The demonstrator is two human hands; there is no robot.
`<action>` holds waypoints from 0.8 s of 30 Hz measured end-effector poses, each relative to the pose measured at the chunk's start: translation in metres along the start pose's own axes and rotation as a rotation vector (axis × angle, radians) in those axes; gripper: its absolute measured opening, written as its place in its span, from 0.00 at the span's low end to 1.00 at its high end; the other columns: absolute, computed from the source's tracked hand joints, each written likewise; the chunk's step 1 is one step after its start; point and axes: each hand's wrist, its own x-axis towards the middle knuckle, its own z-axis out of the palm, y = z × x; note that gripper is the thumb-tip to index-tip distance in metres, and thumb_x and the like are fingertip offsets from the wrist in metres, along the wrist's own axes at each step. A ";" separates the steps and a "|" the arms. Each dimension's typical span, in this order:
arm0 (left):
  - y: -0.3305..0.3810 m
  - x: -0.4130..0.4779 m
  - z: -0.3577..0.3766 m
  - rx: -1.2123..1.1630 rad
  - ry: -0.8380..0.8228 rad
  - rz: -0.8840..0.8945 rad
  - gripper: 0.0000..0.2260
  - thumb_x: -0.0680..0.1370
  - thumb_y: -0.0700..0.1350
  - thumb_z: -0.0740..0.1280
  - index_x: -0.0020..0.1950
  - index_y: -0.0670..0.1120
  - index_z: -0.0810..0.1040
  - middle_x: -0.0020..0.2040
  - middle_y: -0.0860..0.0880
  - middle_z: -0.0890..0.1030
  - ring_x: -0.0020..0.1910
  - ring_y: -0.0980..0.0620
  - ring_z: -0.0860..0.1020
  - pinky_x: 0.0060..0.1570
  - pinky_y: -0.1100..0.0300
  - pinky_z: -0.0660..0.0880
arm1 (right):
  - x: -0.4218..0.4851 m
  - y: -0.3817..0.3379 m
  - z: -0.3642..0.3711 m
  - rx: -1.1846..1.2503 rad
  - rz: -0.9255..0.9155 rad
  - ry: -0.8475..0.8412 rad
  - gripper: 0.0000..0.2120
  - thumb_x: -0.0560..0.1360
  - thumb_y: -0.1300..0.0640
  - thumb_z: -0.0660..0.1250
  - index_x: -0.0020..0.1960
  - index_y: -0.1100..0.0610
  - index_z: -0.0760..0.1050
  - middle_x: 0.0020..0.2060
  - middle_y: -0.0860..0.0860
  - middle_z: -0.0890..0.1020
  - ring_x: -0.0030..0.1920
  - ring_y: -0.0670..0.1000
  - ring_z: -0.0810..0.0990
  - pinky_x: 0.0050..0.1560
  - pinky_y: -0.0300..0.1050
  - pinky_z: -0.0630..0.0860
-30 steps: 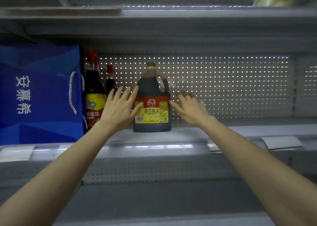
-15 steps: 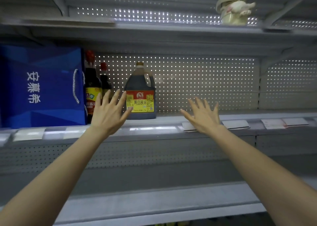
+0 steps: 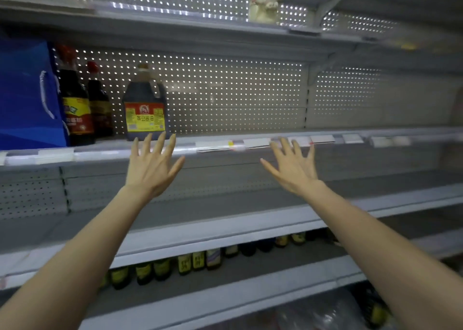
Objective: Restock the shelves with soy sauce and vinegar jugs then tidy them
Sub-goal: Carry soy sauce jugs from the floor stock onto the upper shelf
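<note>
A dark soy sauce jug (image 3: 145, 109) with a red and yellow label stands upright on the middle shelf (image 3: 250, 135), left of centre. My left hand (image 3: 152, 167) hovers just below and in front of it, fingers spread, holding nothing. My right hand (image 3: 293, 167) is also spread and empty, well to the right of the jug, in front of the shelf edge. Neither hand touches the jug.
Two tall dark bottles (image 3: 77, 109) and a blue gift bag (image 3: 27, 96) stand left of the jug. A pale figurine (image 3: 263, 1) sits on the top shelf. A row of several small bottles (image 3: 198, 262) lines a lower shelf. Price tags (image 3: 255, 143) run along the shelf edge.
Both hands have drawn back from either side of the jug, which stays on the shelf. The view has pulled away and tilted down, revealing lower shelves.
</note>
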 end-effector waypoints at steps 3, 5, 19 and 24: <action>0.054 0.004 0.004 -0.076 -0.032 0.085 0.32 0.78 0.62 0.47 0.72 0.42 0.68 0.70 0.39 0.70 0.68 0.35 0.67 0.66 0.38 0.59 | -0.027 0.049 -0.004 -0.054 0.074 -0.038 0.32 0.79 0.36 0.42 0.77 0.50 0.46 0.77 0.51 0.46 0.76 0.56 0.46 0.70 0.70 0.44; 0.092 0.011 0.008 -0.121 -0.046 0.151 0.36 0.75 0.63 0.41 0.72 0.43 0.67 0.71 0.40 0.70 0.69 0.35 0.67 0.66 0.39 0.59 | -0.043 0.081 -0.008 -0.086 0.138 -0.057 0.32 0.78 0.35 0.42 0.78 0.49 0.43 0.77 0.51 0.45 0.76 0.56 0.45 0.70 0.70 0.44; 0.345 0.038 0.056 -0.357 -0.061 0.658 0.29 0.81 0.60 0.45 0.79 0.49 0.46 0.79 0.47 0.52 0.77 0.46 0.51 0.73 0.44 0.43 | -0.173 0.237 -0.002 -0.278 0.665 -0.222 0.30 0.79 0.36 0.44 0.77 0.49 0.49 0.77 0.50 0.50 0.75 0.58 0.52 0.70 0.70 0.50; 0.409 0.028 0.068 -0.431 -0.065 0.817 0.28 0.82 0.60 0.45 0.79 0.49 0.47 0.79 0.47 0.52 0.77 0.45 0.51 0.73 0.44 0.43 | -0.218 0.262 0.009 -0.330 0.807 -0.272 0.31 0.79 0.36 0.44 0.77 0.49 0.49 0.77 0.51 0.52 0.75 0.57 0.52 0.70 0.70 0.47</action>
